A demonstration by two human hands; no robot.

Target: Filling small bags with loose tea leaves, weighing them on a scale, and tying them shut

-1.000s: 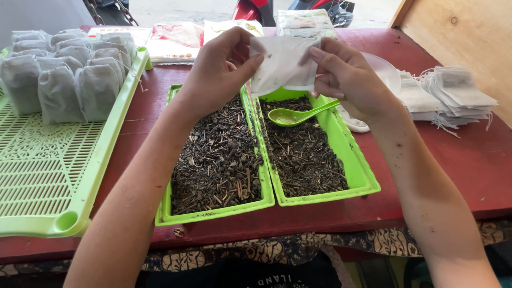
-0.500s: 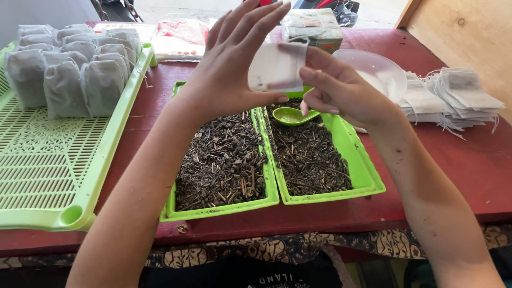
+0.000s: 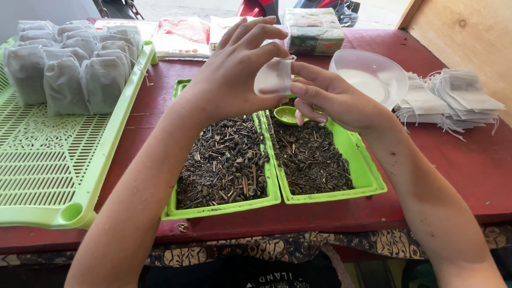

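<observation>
Across the red tabletop, both hands, left hand and right hand, pinch a small white filter bag open directly above two green trays of dried tea leaves, apparently so spills fall back in.

slotted green tray at left, filled white drawstring bags standing at its far end | clear plastic bowl at right, beside a pile of flat empty bags | sealed packets and wrapped box along far edge | red table, patterned cloth under its front edge
</observation>
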